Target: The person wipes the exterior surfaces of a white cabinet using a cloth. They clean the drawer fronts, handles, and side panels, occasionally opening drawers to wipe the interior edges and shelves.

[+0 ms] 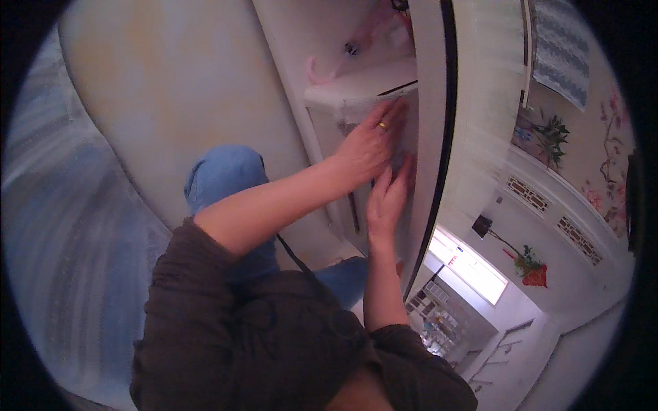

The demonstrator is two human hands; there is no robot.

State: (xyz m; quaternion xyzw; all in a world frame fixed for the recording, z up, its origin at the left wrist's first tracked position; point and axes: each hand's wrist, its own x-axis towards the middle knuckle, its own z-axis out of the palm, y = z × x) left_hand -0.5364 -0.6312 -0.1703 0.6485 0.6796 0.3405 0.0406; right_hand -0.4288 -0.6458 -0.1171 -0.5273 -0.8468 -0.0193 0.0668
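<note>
Both hands reach to the front of a pale cabinet [329,136] beside a tall, dark-edged panel. My left hand [371,139], wearing a gold-coloured ring, lies against the cabinet's front just below its top edge, fingers extended and their tips blurred. My right hand [386,203] is close beneath it, palm side turned partly towards the cabinet front, its fingers partly in shadow. Whether either hand grips anything is not clear. A pink curved item [320,74] and a small dark item [351,49] are on or above the cabinet top.
The long panel's dark edge [446,128] runs close to the right of both hands. A bent knee in blue jeans [229,172] is at the left, near a pale mottled surface [180,77]. Farther right are a bright window [470,264], a hanging plant [528,262] and wall openings with lattice [528,194].
</note>
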